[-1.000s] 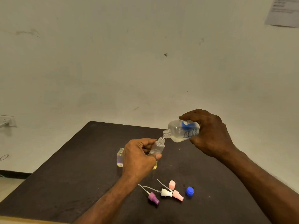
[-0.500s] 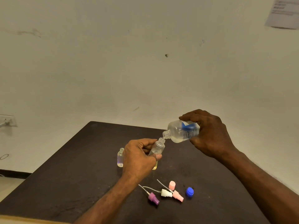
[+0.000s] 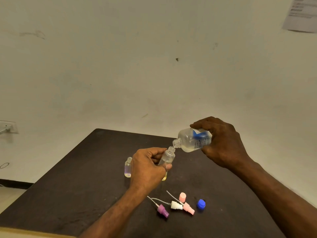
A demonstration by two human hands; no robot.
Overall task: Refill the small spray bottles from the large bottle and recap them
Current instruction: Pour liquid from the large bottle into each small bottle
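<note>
Change: almost none; both hands hold the pouring pose as before.
Large bottle: right hand wraps it, axis near level, neck just above-right of the small mouth.
Small spray bottle: left hand pinches it, raised above the table.

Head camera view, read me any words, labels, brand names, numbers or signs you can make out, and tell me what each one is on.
None can be read.
Large bottle in the right hand: a blue and white label with rows of fine print, too small and blurred to read.
Paper sheet on the wall, upper right: several printed lines, blurred beyond reading.
Small spray bottles, spray caps and blue cap: no print visible.
</note>
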